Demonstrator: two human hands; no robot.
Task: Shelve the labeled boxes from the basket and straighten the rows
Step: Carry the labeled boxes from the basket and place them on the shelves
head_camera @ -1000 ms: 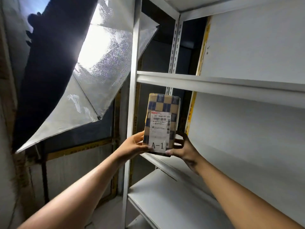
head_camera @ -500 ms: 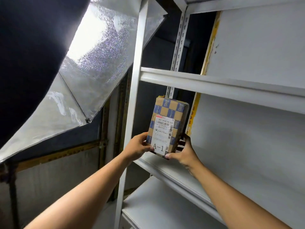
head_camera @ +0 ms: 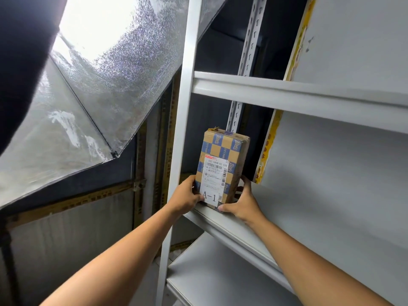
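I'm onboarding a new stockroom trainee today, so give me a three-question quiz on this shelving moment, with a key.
1. True or false: the box stands upright at the left end of the shelf.
2. What code is printed at the bottom of the box's white label?
3. Which hands grip the box? A) left hand only B) right hand only C) both

Key:
1. True. It stands on end beside the front upright post.
2. A-1.
3. C. The left hand holds its lower left edge, the right hand its lower right.
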